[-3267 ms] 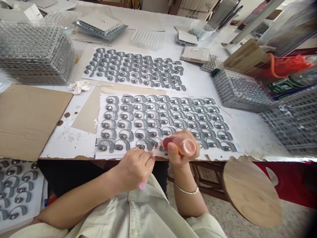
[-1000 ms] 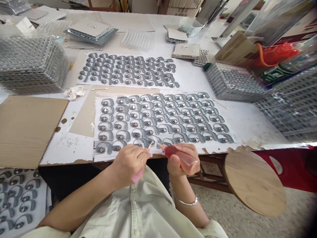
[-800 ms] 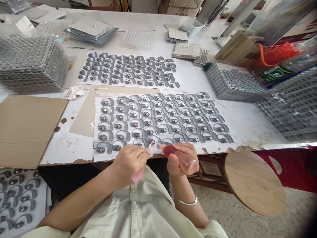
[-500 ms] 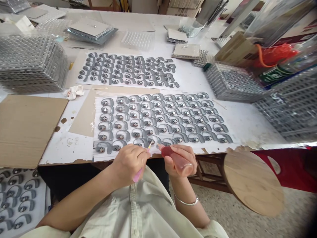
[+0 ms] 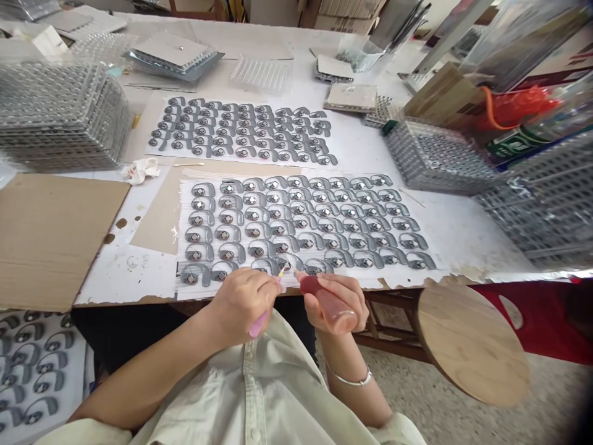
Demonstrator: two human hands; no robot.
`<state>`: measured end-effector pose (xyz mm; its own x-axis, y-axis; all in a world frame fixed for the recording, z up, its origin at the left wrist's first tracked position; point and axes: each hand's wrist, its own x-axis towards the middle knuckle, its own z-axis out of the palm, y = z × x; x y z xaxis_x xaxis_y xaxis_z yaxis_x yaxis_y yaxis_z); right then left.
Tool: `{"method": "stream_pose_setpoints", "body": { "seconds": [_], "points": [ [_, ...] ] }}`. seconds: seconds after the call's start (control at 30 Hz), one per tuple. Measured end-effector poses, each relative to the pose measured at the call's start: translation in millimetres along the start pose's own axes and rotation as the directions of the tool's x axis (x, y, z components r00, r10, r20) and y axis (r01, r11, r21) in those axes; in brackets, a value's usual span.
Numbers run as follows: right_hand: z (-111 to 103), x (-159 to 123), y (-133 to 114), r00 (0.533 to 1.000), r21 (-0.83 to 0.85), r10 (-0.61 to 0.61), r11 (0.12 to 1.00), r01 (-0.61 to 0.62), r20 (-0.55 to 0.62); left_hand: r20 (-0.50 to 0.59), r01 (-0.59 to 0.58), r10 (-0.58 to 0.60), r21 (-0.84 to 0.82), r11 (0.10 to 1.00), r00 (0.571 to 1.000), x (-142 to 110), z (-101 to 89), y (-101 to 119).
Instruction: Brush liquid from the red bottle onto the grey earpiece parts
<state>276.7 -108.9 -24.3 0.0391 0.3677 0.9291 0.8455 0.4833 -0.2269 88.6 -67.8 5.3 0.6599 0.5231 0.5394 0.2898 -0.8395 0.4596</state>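
From here I see the left hand [image 5: 243, 306] pinched closed on a pink stick [image 5: 260, 324], its yellow tip at a gray hook-shaped piece [image 5: 283, 264] in the front row. The right hand [image 5: 336, 306] is curled around a red squeeze bottle [image 5: 328, 306], nozzle just beside that row. The rows lie on a white sheet [image 5: 185, 259] near the counter's [image 5: 125, 278] front edge. Stacked clear trays [image 5: 60, 117] stand toward the left corner, cardboard [image 5: 50, 241] lies along the left edge, and a round wooden stool [image 5: 472, 346] sits just off the front right.
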Motion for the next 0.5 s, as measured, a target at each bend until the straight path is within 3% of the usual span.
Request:
{"method": "stream_pose_setpoints", "body": {
  "seconds": [0.23, 0.5],
  "points": [
    [-2.6, -6.1, 0.5, 0.998, -0.004, 0.069, 0.998, -0.069, -0.007, -0.002, 0.022, -0.022, -0.026, 0.999, 1.000, 3.9, -2.2, 1.6],
    [1.3, -16.7, 8.9, 0.985, 0.072, 0.139, 0.989, -0.132, -0.098, 0.022, 0.060, -0.058, -0.079, 0.995, 0.998, 7.2, -6.3, -4.5]
  ]
}}
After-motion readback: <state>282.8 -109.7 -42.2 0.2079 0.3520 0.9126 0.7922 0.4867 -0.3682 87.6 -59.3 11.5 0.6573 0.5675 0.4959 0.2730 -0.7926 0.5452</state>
